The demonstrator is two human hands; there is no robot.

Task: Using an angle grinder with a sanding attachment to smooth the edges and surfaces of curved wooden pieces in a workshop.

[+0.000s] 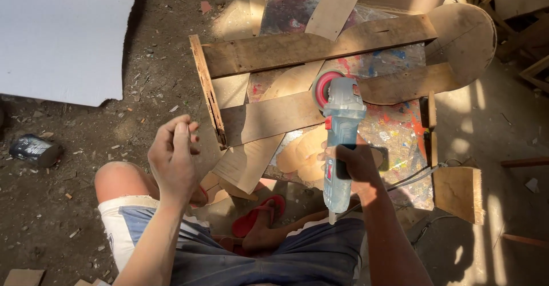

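Note:
My right hand (353, 169) grips the body of a pale blue angle grinder (342, 129). Its red-rimmed disc (325, 88) rests against a wooden plank (269, 116) lying across a paint-splattered board (394, 132). My left hand (173, 157) is raised in the air to the left of the planks, fingers loosely curled, holding nothing. A second, longer plank (309, 45) lies parallel above the first. The grinder's cable (412, 178) runs off to the right.
I sit on dirt ground with my knee (117, 180) bent and a foot in a red sandal (257, 217). A dark can (35, 149) lies at left, a white sheet (63, 34) at top left. Wood offcuts (460, 192) and a round wooden piece (466, 34) sit at right.

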